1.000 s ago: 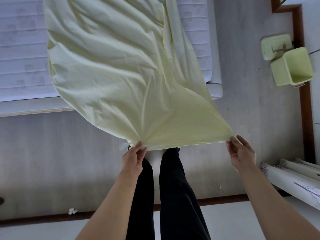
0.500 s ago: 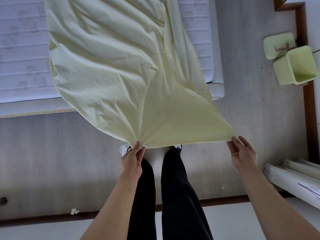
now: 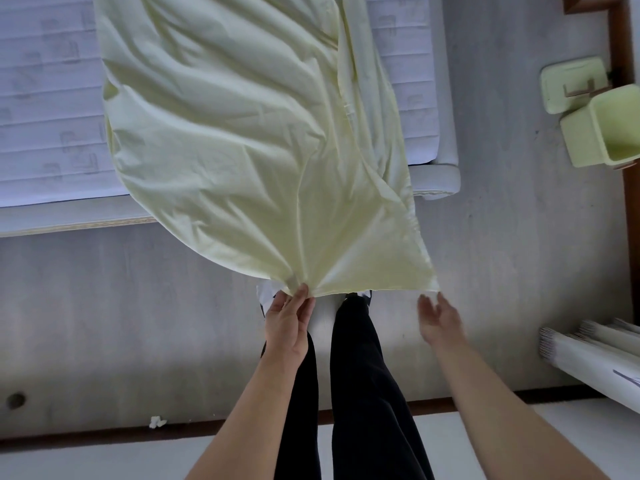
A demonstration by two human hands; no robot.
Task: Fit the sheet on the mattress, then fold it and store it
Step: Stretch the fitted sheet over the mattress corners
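We see the pale yellow, crumpled cotton sheet (image 3: 242,133) lying along the white quilted mattress (image 3: 45,98) toward its right edge, not fitted over any corner. Its near end spills past the mattress's near edge and hangs lifted above the floor, fanning into folds from one gathered point.

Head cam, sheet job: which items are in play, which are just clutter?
In play:
sheet, pale yellow, draped off the bed
mattress
left hand, pinching the sheet's near edge
right hand, open, just off the sheet corner

Clutter:
green bin and its lid
paper rolls
paper scrap on the floor
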